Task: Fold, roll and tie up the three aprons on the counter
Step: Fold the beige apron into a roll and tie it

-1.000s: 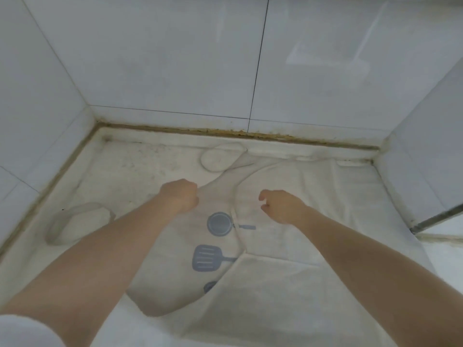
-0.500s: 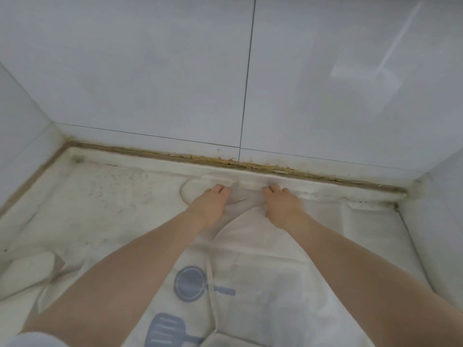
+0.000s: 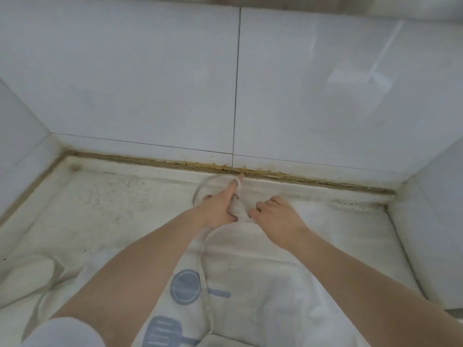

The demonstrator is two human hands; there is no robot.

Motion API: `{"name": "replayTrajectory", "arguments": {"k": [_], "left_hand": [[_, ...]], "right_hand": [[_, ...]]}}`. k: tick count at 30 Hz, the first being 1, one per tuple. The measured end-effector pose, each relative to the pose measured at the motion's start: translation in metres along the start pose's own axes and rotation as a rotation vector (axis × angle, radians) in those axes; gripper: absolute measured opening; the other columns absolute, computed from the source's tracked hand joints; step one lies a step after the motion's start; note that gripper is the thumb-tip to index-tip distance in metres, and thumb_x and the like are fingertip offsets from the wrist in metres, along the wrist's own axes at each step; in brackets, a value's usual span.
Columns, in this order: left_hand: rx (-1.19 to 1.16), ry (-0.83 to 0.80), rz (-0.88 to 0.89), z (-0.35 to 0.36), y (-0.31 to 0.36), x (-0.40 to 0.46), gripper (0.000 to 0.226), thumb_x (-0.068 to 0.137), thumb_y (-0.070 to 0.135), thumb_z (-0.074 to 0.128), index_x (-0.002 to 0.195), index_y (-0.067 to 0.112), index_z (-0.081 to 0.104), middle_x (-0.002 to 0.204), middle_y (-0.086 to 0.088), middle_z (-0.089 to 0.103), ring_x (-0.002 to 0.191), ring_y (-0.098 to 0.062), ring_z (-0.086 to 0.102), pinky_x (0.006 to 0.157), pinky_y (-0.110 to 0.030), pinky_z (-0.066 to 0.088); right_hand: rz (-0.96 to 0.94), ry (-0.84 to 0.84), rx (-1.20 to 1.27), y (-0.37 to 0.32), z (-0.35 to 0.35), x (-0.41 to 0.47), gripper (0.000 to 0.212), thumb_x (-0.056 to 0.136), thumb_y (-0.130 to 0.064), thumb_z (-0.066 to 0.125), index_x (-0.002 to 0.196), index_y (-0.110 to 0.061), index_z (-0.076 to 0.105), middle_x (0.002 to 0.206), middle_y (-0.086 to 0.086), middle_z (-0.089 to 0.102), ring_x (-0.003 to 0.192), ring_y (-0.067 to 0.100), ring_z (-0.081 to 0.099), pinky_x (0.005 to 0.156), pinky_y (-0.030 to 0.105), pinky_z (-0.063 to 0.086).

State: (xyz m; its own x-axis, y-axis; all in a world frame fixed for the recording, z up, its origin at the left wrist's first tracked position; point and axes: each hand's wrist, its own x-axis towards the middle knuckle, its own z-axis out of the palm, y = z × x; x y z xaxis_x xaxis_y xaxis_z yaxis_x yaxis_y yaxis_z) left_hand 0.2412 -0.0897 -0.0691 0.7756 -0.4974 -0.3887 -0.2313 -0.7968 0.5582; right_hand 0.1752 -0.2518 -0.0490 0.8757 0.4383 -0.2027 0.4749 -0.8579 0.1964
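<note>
Pinching the apron [image 3: 263,284] top at the counter's [image 3: 112,196] back edge — left hand [image 3: 216,209] hooks the neck strap [image 3: 200,189], right hand [image 3: 278,214] curled on fabric.

Counter [image 3: 112,196]: pale, speckled, stained, filling lower frame up to the tiled wall; white apron [image 3: 275,271] spread across centre and right; second cloth [image 3: 27,274] bunched at lower left.

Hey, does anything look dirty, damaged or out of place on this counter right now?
Yes. The seam where the counter meets the back wall is brown and crumbly, and the counter is speckled with dark spots. The apron lies flat, undamaged.
</note>
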Motion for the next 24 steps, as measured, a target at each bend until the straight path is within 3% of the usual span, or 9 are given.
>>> {"name": "replayTrajectory", "arguments": {"k": [2, 5, 11, 13, 15, 18, 20, 22, 24], "left_hand": [[-0.074, -0.014, 0.062, -0.007, 0.006, -0.019, 0.075, 0.08, 0.016, 0.069, 0.142, 0.03, 0.028, 0.114, 0.007, 0.055, 0.1, -0.014, 0.057, 0.088, -0.022, 0.041], [-0.069, 0.062, 0.178, -0.015, 0.011, -0.051, 0.015, 0.083, 0.018, 0.069, 0.092, 0.016, 0.057, 0.087, 0.006, 0.058, 0.079, -0.009, 0.052, 0.066, -0.017, 0.037], [-0.022, 0.004, 0.284, -0.01, 0.013, -0.104, 0.007, 0.093, 0.018, 0.056, 0.098, 0.015, 0.06, 0.079, 0.007, 0.055, 0.075, -0.012, 0.049, 0.069, -0.023, 0.038], [0.081, 0.04, 0.33, -0.005, 0.01, -0.109, 0.016, 0.092, 0.016, 0.057, 0.103, 0.009, 0.066, 0.093, -0.005, 0.061, 0.087, -0.02, 0.056, 0.078, -0.027, 0.041], [0.193, 0.032, 0.365, 0.002, 0.005, -0.116, 0.02, 0.09, 0.014, 0.059, 0.106, 0.006, 0.07, 0.104, -0.013, 0.061, 0.097, -0.026, 0.058, 0.08, -0.026, 0.039], [0.379, -0.064, 0.343, 0.024, -0.004, -0.131, 0.025, 0.091, 0.013, 0.056, 0.112, 0.009, 0.069, 0.114, -0.01, 0.06, 0.104, -0.027, 0.056, 0.081, -0.026, 0.037], [0.424, -0.091, 0.28, 0.041, -0.012, -0.143, 0.022, 0.09, 0.014, 0.053, 0.107, 0.007, 0.065, 0.112, -0.008, 0.063, 0.103, -0.026, 0.058, 0.083, -0.03, 0.043], [0.408, -0.104, 0.243, 0.059, -0.024, -0.151, 0.007, 0.087, 0.016, 0.055, 0.087, 0.012, 0.061, 0.102, -0.009, 0.065, 0.096, -0.026, 0.06, 0.081, -0.033, 0.046], [0.475, -0.122, 0.26, 0.068, -0.038, -0.157, 0.011, 0.088, 0.015, 0.052, 0.077, 0.016, 0.054, 0.101, -0.01, 0.063, 0.096, -0.028, 0.058, 0.081, -0.034, 0.044]], "right_hand": [[-0.017, 0.002, 0.006, -0.011, -0.015, -0.019, 0.046, 0.088, 0.0, 0.044, 0.131, -0.012, 0.038, 0.119, 0.008, 0.048, 0.104, 0.028, 0.054, 0.085, 0.034, 0.036], [0.087, -0.003, 0.018, -0.025, -0.026, -0.041, 0.047, 0.091, -0.002, 0.04, 0.136, -0.008, 0.031, 0.125, 0.01, 0.046, 0.104, 0.03, 0.054, 0.076, 0.035, 0.04], [0.18, -0.181, -0.035, -0.057, -0.047, -0.082, 0.063, 0.093, 0.0, 0.029, 0.148, 0.0, -0.002, 0.15, 0.018, 0.024, 0.132, 0.032, 0.037, 0.111, 0.045, 0.027], [0.165, -0.201, -0.025, -0.064, -0.064, -0.094, 0.058, 0.093, 0.001, 0.031, 0.148, -0.003, 0.014, 0.153, 0.014, 0.022, 0.139, 0.027, 0.026, 0.117, 0.049, 0.01], [0.204, -0.158, 0.051, -0.063, -0.081, -0.101, 0.033, 0.099, -0.012, 0.033, 0.13, -0.008, 0.043, 0.139, 0.013, 0.041, 0.129, 0.027, 0.039, 0.113, 0.045, 0.023], [0.358, 0.007, 0.635, -0.07, -0.106, -0.108, 0.032, 0.102, -0.025, 0.034, 0.076, -0.011, 0.046, 0.082, 0.008, 0.062, 0.077, 0.023, 0.058, 0.073, 0.031, 0.043], [0.409, 0.128, 1.319, -0.08, -0.114, -0.107, 0.042, 0.1, -0.017, 0.036, 0.058, -0.013, 0.033, 0.048, -0.003, 0.042, 0.044, 0.014, 0.041, 0.055, 0.029, 0.032], [0.385, 0.255, 1.95, -0.088, -0.116, -0.104, 0.044, 0.096, -0.012, 0.037, 0.052, -0.013, 0.039, 0.044, -0.005, 0.04, 0.039, 0.012, 0.039, 0.054, 0.03, 0.034], [0.314, 0.216, 2.181, -0.092, -0.109, -0.099, 0.028, 0.086, -0.022, 0.047, 0.069, -0.01, 0.065, 0.065, 0.002, 0.065, 0.063, 0.014, 0.062, 0.073, 0.032, 0.045]]}}
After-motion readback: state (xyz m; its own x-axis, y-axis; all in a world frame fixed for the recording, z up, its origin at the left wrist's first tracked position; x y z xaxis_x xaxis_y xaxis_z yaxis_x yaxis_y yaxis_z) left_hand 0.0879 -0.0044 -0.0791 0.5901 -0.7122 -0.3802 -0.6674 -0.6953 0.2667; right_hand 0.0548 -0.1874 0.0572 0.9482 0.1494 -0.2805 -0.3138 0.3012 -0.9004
